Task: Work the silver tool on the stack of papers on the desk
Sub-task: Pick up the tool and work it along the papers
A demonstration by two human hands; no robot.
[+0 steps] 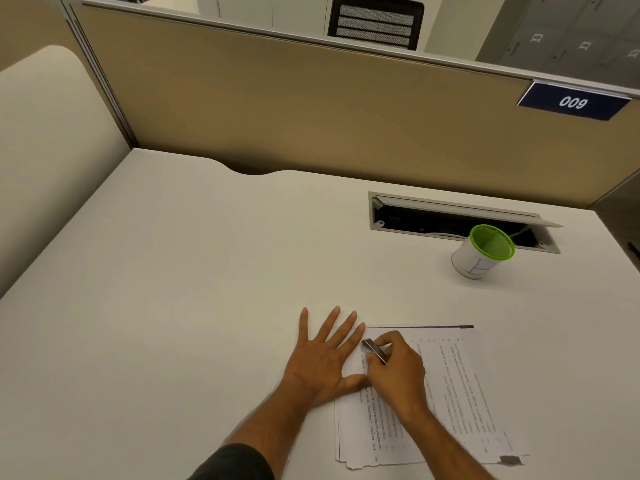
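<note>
Your left hand (322, 358) flat, fingers spread, pinning the paper stack's (450, 393) far-left corner, your right hand (398, 372) closed around the silver stapler (374, 350) at that corner, bare bench (173, 271) leftward, green-rimmed cup (483, 252) well apart by the cable tray (450, 216).

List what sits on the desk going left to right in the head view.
left hand → silver tool → right hand → stack of papers → green-rimmed cup.
</note>
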